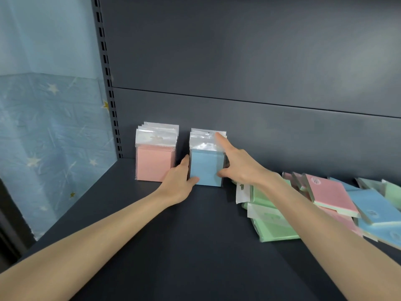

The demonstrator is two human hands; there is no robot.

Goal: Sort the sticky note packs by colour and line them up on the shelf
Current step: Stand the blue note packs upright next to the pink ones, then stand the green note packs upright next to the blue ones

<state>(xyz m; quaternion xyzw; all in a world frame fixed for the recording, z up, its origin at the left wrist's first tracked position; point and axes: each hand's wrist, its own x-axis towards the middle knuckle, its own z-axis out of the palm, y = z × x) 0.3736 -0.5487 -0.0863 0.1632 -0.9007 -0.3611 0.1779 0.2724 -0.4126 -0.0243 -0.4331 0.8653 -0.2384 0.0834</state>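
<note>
A row of pink sticky note packs [154,160] stands upright against the back panel at the left. Beside it on the right stands a row of blue packs [206,166]. My left hand [176,184] holds the blue row's left side, thumb across the front pack's lower corner. My right hand [237,165] holds the right side, thumb on the front face and index finger stretched up along the top flaps. A loose heap of green [275,230], pink [331,195] and blue packs [374,206] lies at the right, partly hidden by my right forearm.
The dark shelf board [173,246] stretches toward me in front of the rows. A slotted upright [108,79] marks the shelf's left end, with a blue star-patterned wall covering [50,137] beyond it.
</note>
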